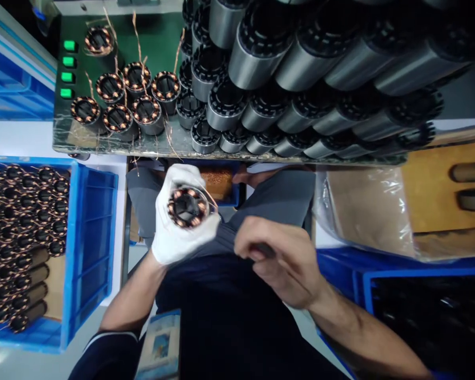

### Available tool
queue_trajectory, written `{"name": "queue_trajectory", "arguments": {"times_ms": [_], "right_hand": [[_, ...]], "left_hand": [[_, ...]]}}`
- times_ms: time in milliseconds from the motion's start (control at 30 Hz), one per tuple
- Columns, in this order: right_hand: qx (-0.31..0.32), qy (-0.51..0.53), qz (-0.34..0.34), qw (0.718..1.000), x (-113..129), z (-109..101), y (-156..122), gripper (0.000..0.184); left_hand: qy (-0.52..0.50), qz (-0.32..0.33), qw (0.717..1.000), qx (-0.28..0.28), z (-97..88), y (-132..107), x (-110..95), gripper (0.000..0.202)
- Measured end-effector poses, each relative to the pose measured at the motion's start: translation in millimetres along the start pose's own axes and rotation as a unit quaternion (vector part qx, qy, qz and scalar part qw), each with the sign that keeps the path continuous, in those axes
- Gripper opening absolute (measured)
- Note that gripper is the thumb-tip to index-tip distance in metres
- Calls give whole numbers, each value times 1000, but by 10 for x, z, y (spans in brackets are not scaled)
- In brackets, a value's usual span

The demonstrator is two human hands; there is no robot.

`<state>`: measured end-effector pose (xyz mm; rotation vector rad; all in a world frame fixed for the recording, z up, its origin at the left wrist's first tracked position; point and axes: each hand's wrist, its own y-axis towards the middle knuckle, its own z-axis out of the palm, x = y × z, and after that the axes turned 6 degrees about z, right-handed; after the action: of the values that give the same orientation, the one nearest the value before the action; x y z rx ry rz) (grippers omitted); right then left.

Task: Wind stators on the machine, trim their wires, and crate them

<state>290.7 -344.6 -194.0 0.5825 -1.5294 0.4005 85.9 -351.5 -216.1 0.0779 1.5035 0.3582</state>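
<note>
My left hand (170,243), in a white glove, is wrapped round a motor stator (188,207). The stator's open end faces up, showing a ring of copper windings around a dark core, and a loose copper wire sticks out to its right. To the right, above my lap, my bare right hand (281,258) is closed with its fingers curled in. Something dark shows between its fingers, too blurred and covered to name. The two hands are apart. Several wound stators (146,110) with upright wire ends stand on the green bench (162,31) beyond my left hand.
Metal cylinders with black slotted ends (224,108) are stacked on the bench's right side. A blue crate (89,232) at left holds many stators. At right are a cardboard box (439,195) with plastic and a blue bin (364,285). Green switches (67,77) line the bench's left edge.
</note>
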Motion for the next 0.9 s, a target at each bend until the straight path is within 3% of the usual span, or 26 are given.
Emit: {"name": "queue_trajectory", "arguments": {"times_ms": [67,167,233,300,400,467,533,633,700,800,900], "right_hand": [[13,4,120,993,28,-57,30,38],[29,119,192,974,-19,-18,4,54],[54,214,194,956,-103,64,-59,55],[61,248,189,948,-192,144,-125,54],[56,214,179,959,-259,183,-166,56],[66,171,161,970,-241,150,-152,52],[65,103,118,985,-183,98,-127,45],[9,48,29,998,-84,47,-82,34],[-18,121,-17,992,-48,50,-33,32],[5,232,-65,971,-79,106,62,34],[51,153,-55,985,-177,189,81,37]], "left_hand": [[102,105,986,78,-96,-30,62,65],[101,121,979,132,-148,-134,16,69],[26,42,990,133,-139,-206,-57,66],[-116,-97,982,114,-105,-266,-125,57],[-325,-293,898,53,-14,-317,-199,57],[-402,-349,847,12,57,-322,-235,57],[-436,-359,825,-25,116,-311,-259,48],[-402,-367,837,-63,151,-300,-256,41],[-326,-365,870,-56,132,-325,-218,44],[-258,-378,889,-5,78,-417,-116,52],[-277,-375,885,-3,57,-525,2,67]]}}
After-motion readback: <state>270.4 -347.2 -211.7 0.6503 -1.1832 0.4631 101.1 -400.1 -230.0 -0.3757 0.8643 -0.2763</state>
